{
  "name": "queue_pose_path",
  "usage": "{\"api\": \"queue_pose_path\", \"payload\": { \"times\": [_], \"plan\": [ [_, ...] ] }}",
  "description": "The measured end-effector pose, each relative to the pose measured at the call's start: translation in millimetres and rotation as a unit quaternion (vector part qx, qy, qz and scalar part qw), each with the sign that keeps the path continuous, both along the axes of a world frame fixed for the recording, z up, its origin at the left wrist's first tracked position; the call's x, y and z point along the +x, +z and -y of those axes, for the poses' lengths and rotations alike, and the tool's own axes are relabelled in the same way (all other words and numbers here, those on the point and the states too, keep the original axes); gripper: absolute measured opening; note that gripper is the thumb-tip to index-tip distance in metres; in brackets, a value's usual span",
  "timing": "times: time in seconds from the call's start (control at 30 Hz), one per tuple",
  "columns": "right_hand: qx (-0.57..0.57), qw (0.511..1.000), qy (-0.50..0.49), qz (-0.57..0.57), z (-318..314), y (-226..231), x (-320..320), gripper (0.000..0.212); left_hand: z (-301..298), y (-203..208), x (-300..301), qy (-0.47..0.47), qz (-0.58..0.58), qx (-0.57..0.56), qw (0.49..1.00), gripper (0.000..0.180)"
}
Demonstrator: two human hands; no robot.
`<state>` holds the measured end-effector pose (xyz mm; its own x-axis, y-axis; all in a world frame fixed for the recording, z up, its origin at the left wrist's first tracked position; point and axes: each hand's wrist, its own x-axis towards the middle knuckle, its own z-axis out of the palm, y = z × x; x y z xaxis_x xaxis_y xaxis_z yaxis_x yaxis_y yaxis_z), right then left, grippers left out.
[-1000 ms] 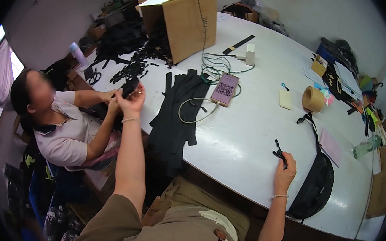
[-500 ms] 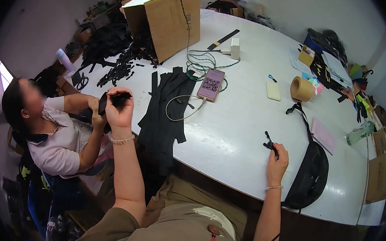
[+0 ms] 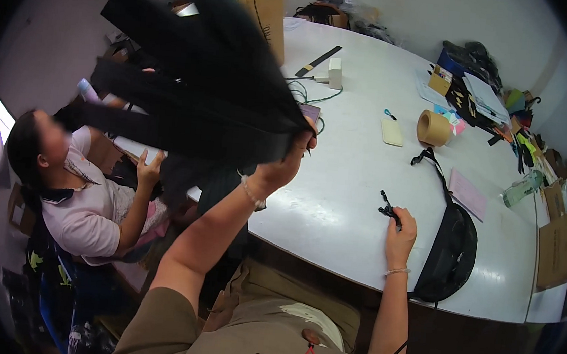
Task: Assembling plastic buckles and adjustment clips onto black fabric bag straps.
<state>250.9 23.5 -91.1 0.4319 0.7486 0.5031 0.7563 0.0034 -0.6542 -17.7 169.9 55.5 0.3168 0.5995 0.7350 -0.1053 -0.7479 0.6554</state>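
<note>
My left hand (image 3: 287, 162) is raised over the left part of the table, closed round one end of a bundle of long black strips (image 3: 210, 90). The strips fan out to the left, blurred by motion, and hide much of the box and the phone. On the table's front part rests my right hand (image 3: 400, 238), its fingers closed on several small black plastic pieces (image 3: 387, 205); their exact kind is too small to tell. A black waist bag (image 3: 452, 252) lies just right of that hand.
At the left sits a co-worker (image 3: 86, 193), one hand (image 3: 150, 169) near the strips. A cardboard box (image 3: 270, 24), a white charger (image 3: 334, 73), a tape roll (image 3: 433, 128), a pale yellow pad (image 3: 391, 132) and pink paper (image 3: 467, 193) are on the white table (image 3: 344, 175).
My left hand has moved right and swung the black strips up and out into a fan; earlier it was beside the co-worker's hands. My right hand has stayed nearly still.
</note>
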Motion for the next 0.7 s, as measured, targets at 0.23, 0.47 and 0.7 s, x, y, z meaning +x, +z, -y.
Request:
{"api": "queue_pose_path", "payload": {
  "times": [0.23, 0.47, 0.7],
  "plan": [
    [0.007, 1.0, 0.005, 0.008, -9.7, -12.1, 6.4, 0.022, -61.0, -71.5, 15.4, 0.028, -0.358, 0.316, 0.878, 0.017],
    [0.024, 0.998, 0.006, 0.06, -9.0, -26.7, 15.1, 0.027, -69.3, -90.3, 54.0, -0.034, -0.386, 0.45, 0.805, 0.012],
    [0.065, 0.981, -0.02, 0.184, -5.9, 10.3, -0.1, 0.047, -96.8, -92.3, 82.2, -0.004, -0.446, 0.447, 0.776, 0.015]
  ]
}}
